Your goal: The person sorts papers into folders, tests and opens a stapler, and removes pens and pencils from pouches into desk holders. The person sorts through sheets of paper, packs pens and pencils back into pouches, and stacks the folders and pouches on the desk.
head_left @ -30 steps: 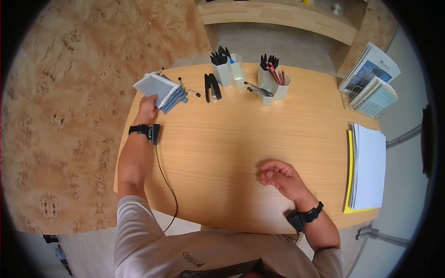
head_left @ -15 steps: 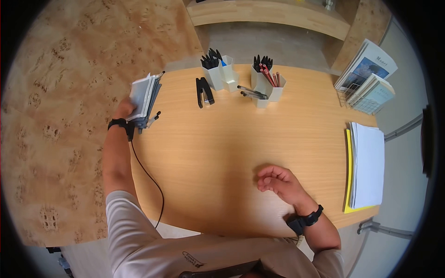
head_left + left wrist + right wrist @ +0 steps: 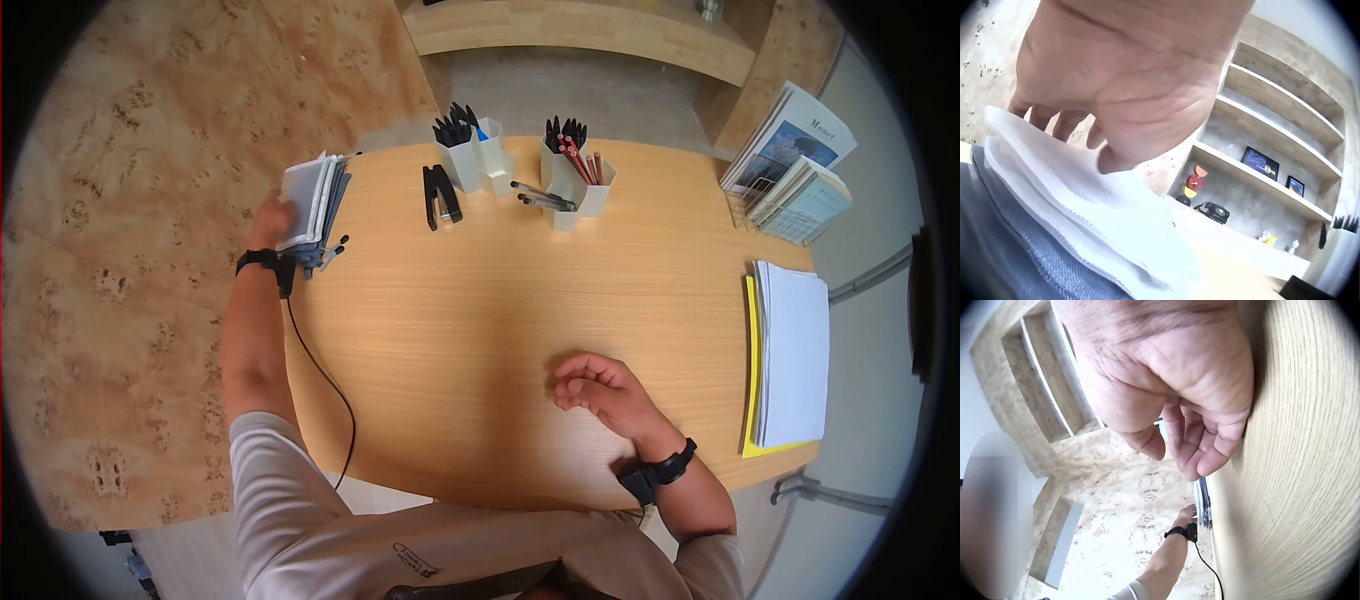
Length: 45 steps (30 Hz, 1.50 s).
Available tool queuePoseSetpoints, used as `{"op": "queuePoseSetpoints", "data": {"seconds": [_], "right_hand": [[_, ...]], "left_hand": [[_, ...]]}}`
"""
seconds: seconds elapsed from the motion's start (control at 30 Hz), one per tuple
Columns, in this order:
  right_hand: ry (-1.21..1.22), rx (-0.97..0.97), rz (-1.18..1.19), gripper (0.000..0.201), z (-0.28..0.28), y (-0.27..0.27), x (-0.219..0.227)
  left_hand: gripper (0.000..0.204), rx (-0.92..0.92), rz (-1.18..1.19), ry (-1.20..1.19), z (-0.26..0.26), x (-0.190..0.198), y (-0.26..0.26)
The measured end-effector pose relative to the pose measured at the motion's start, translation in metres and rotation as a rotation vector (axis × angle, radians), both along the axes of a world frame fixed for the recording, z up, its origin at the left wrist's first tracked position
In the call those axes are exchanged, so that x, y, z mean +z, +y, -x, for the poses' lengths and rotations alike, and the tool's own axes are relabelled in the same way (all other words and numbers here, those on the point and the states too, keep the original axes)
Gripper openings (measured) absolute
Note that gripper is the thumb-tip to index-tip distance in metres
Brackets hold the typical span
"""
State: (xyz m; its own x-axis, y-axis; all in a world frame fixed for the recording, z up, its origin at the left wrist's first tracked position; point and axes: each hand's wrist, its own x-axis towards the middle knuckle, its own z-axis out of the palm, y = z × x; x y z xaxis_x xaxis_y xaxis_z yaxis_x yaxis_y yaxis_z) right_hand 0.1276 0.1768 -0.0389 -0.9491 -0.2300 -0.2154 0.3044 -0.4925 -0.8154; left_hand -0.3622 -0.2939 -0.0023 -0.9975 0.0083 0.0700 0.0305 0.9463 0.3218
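Observation:
My left hand is at the outer side of a stack of white and blue-grey pouches at the table's left edge. In the left wrist view its thumb overlaps the white top pouch, and the fingertips are hidden past that pouch's edge. Blue-grey mesh pouches lie against the white ones. Black-tipped pulls stick out of the stack. My right hand rests on its side near the table's front, fingers loosely curled and holding nothing.
A black stapler lies beside a white pen holder. Another holder carries pens and red pencils. On the right are books in a wire rack and a paper pile over a yellow sheet. A cable trails from the left wrist.
The left hand first carried the tilted pouch stack leftward to the table's edge, turning it. Since then hand and stack have shifted slightly away from the body. The right hand has barely moved.

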Motion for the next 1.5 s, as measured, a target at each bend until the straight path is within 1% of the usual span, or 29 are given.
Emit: {"op": "queuePoseSetpoints", "data": {"seconds": [0.03, 0.07, 0.1, 0.13, 0.2, 0.27, 0.33, 0.37, 0.43, 0.67, 0.73, 0.77, 0.83, 0.87, 0.93, 0.97, 1.0, 1.03, 1.1, 1.17, 1.2, 1.27, 1.3, 1.33, 1.4, 1.47, 1.5], "right_hand": [[0.004, 0.002, 0.001, 0.021, 0.0, 0.0, 0.0], [0.01, 0.004, -0.008, 0.021, 0.0, 0.0, 0.0], [0.016, 0.004, -0.017, 0.021, 0.0, -0.001, 0.0], [0.02, 0.004, -0.016, 0.021, 0.0, -0.001, 0.0], [0.017, 0.0, -0.016, 0.021, 0.0, -0.001, 0.001], [0.02, -0.007, -0.018, 0.021, 0.0, -0.001, 0.001], [0.022, -0.013, -0.019, 0.021, 0.0, -0.002, 0.002], [0.025, -0.013, -0.022, 0.021, 0.0, -0.002, 0.002], [0.028, -0.017, -0.022, 0.021, 0.0, -0.002, 0.002], [0.041, 0.0, -0.028, 0.021, 0.0, -0.002, 0.0], [0.043, -0.001, -0.025, 0.021, 0.0, -0.002, 0.0], [0.035, -0.006, -0.031, 0.021, 0.0, -0.002, 0.001], [0.029, -0.009, -0.037, 0.021, 0.0, -0.003, 0.002], [0.027, -0.011, -0.036, 0.021, 0.0, -0.003, 0.002], [0.029, -0.014, -0.036, 0.021, 0.0, -0.002, 0.001], [0.041, -0.008, -0.027, 0.021, 0.001, -0.002, -0.001], [0.051, -0.002, -0.017, 0.021, 0.001, -0.003, -0.001], [0.049, -0.001, -0.016, 0.021, 0.001, -0.003, 0.0], [0.057, 0.013, -0.064, 0.021, 0.001, -0.003, 0.002], [0.051, 0.004, -0.065, 0.021, 0.001, -0.004, 0.002], [0.042, -0.011, -0.065, 0.021, 0.001, -0.004, 0.002], [0.074, -0.006, -0.046, 0.022, 0.001, -0.003, -0.002], [0.099, 0.001, -0.027, 0.022, 0.001, -0.003, -0.003], [0.103, -0.007, -0.028, 0.022, 0.001, -0.003, -0.002], [0.077, -0.002, -0.088, 0.022, 0.001, -0.004, 0.001], [0.103, 0.014, -0.083, 0.021, 0.002, -0.002, -0.004], [0.127, 0.037, -0.079, 0.021, 0.002, -0.002, -0.007]], "left_hand": [[0.072, 0.002, 0.001, 0.004, -0.013, 0.009, 0.014], [0.081, 0.022, 0.027, -0.043, -0.033, 0.023, 0.038], [0.089, 0.04, 0.052, -0.091, -0.045, 0.032, 0.051], [0.089, 0.04, 0.053, -0.087, -0.045, 0.03, 0.05], [0.112, -0.042, 0.126, -0.13, -0.044, 0.018, 0.052], [0.111, -0.073, 0.125, -0.159, -0.045, 0.016, 0.052], [0.107, -0.111, 0.072, -0.266, -0.048, 0.014, 0.051], [0.107, -0.112, 0.072, -0.265, -0.05, 0.011, 0.049], [0.105, -0.204, -0.032, -0.257, -0.053, 0.01, 0.047], [0.104, -0.135, -0.077, -0.224, -0.06, 0.017, 0.053], [0.099, -0.109, 0.02, -0.155, -0.063, 0.018, 0.058], [0.099, -0.11, 0.021, -0.155, -0.065, 0.019, 0.06], [0.082, -0.078, 0.1, -0.092, -0.069, 0.021, 0.066], [0.082, -0.078, 0.099, -0.091, -0.073, 0.022, 0.069], [0.061, -0.097, 0.229, 0.133, -0.082, 0.025, 0.078], [0.061, -0.099, 0.23, 0.136, -0.091, 0.034, 0.092], [0.053, -0.225, 0.161, 0.13, -0.105, 0.046, 0.11], [0.046, -0.346, 0.091, 0.122, -0.116, 0.051, 0.126], [0.043, -0.502, 0.017, 0.096, -0.117, 0.034, 0.148], [0.04, -0.557, -0.186, -0.036, -0.139, 0.035, 0.183], [0.04, -0.558, -0.187, -0.032, -0.144, 0.033, 0.197], [0.044, -0.424, -0.098, -0.153, -0.147, 0.024, 0.22], [0.044, -0.407, -0.119, -0.149, -0.147, 0.017, 0.226], [0.044, -0.415, -0.119, -0.146, -0.147, 0.014, 0.229], [0.038, -0.366, -0.125, -0.33, -0.147, 0.01, 0.23], [0.034, -0.373, -0.138, -0.327, -0.149, 0.01, 0.222], [0.034, -0.405, -0.004, -0.302, -0.152, 0.01, 0.214]]}}
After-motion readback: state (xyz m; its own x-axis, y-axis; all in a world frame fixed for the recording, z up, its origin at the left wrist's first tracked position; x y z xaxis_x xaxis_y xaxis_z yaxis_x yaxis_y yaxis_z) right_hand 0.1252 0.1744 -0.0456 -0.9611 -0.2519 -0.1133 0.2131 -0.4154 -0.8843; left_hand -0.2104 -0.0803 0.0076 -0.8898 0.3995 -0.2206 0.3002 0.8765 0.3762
